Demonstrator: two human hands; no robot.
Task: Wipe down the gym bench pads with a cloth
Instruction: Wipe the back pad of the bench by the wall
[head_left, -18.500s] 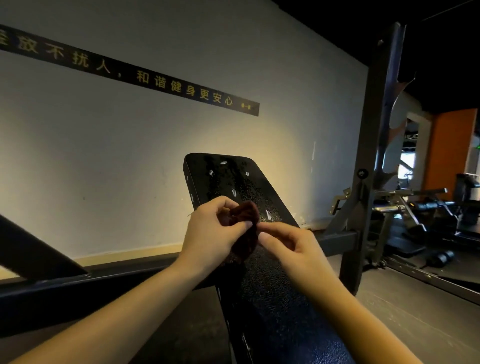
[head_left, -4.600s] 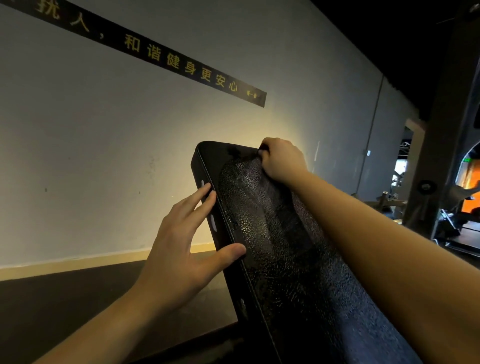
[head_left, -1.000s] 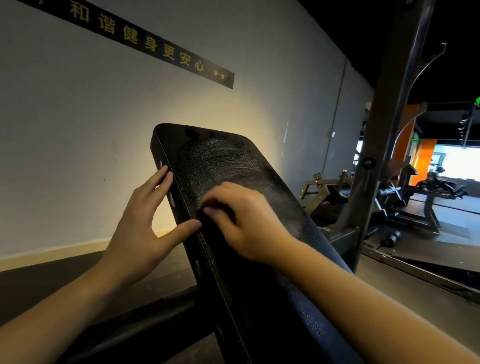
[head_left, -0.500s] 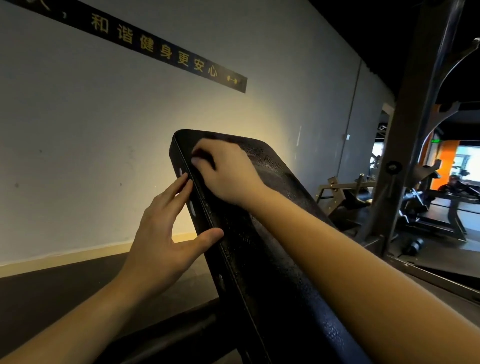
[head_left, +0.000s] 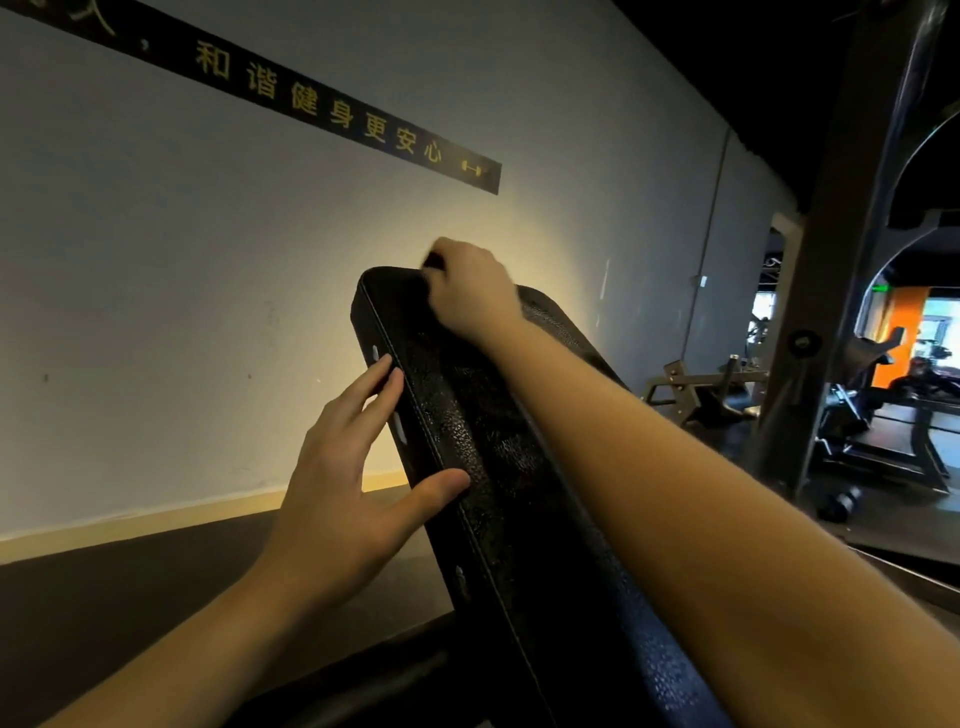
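The black textured bench pad (head_left: 498, 467) slopes up and away from me, its top edge near the wall. My right hand (head_left: 470, 291) reaches to that top edge with fingers curled round the dark cloth (head_left: 432, 261); only a small dark bit of cloth shows past the knuckles. My left hand (head_left: 353, 467) rests against the pad's left side, fingers straight along the side wall and thumb on the upper surface.
A pale wall (head_left: 208, 312) with a black lettered strip (head_left: 343, 111) stands right behind the pad. A dark steel rack upright (head_left: 826, 312) rises at the right, with more gym machines (head_left: 883, 415) beyond it. Dark floor (head_left: 130, 597) lies to the left.
My right hand has slid the cloth up the pad from its upper left part to the top edge. My left hand has stayed on the pad's left side.
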